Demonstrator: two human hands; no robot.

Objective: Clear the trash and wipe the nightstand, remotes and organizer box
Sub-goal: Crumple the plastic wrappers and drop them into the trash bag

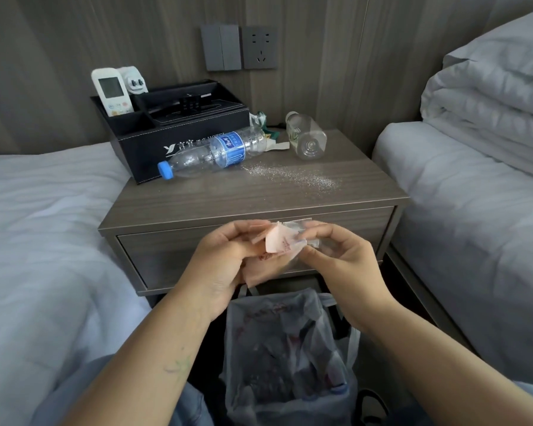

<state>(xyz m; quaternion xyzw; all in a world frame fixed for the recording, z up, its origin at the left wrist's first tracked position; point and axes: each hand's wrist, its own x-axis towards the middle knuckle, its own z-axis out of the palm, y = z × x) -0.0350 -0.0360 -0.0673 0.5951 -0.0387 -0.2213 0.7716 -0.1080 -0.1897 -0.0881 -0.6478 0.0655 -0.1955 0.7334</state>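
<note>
My left hand (225, 259) and right hand (336, 256) pinch pink wrapper (279, 244) over trash bag (290, 348), fingers curled; thin, soft, crinkly, light; I hold by edges; bottles (216, 155) wait on nightstand (259, 195)

A grey wood-grain nightstand (259, 195) carries a black organizer box (179, 130) with white lettering, a white remote (111, 92) at its 10 o'clock corner, a clear bottle (210, 155) with a blue cap and blue label, and pale glittering specks (293, 175) at 3 o'clock of it. Pink paper (279, 242) with red print sits above a translucent white bag (286, 358).
</note>
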